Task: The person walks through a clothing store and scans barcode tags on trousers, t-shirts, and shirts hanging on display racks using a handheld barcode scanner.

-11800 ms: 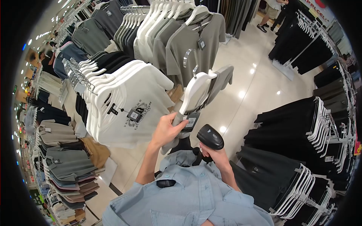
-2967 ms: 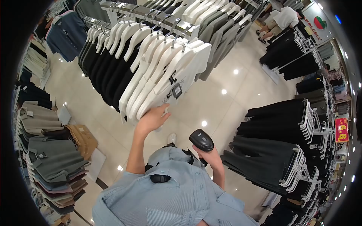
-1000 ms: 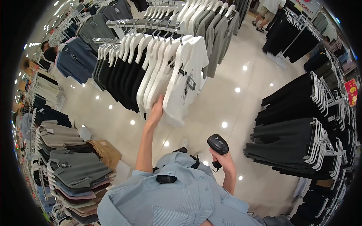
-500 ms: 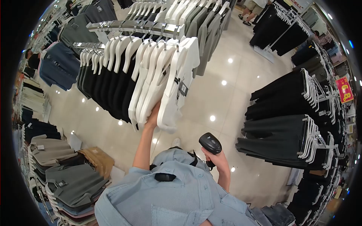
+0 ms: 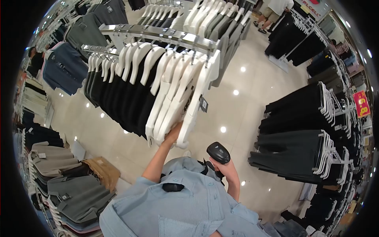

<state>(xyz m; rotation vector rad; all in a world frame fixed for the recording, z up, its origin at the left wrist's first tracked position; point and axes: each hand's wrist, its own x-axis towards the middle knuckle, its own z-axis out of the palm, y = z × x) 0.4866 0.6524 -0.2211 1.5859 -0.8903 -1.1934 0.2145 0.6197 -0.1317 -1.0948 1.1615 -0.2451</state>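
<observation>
Head view: black garments (image 5: pixel 122 104) hang close-packed beneath the left part of the chrome rail (image 5: pixel 158 33), on hangers that keep them in line. White garments (image 5: pixel 173 103) under its right end; left hand (image 5: pixel 173 134) among them, parting off the outermost, fingers hidden, grip can't be told. Dark tag (image 5: pixel 203 104) below the rail's end, print unreadable. Lower right of rail: black scanner (image 5: pixel 218 153), gripped in right hand (image 5: pixel 225 168), presumably so its head stays clear. Far right of rail: shop sign (image 5: pixel 312 11), partly "PLCELL"; red card (image 5: pixel 361 103), apparently "6.8".

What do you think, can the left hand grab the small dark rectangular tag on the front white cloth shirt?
Probably not directly: the left hand is tucked behind that front white shirt, which seems to hang between it and the tag.
</observation>
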